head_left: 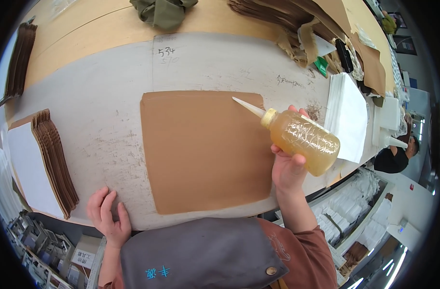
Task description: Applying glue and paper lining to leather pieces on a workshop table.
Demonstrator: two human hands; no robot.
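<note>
My right hand (289, 168) grips a clear squeeze bottle (304, 139) of amber liquid, tilted with its long white nozzle pointing up-left over the top right part of a square brown paper sheet (203, 159). The sheet lies flat on a grey, scuffed work mat (102, 111). My left hand (106, 212) rests at the mat's front edge, left of the sheet, fingers apart and loosely bent, holding nothing.
Layered brown stacks with white faces (37, 164) (15, 65) lie left. White sheets (345, 115) lie right. A green cloth (162, 12) and crumpled brown paper (287, 19) are at the back. A person (393, 159) is at far right, and storage shelves (61, 250) are below.
</note>
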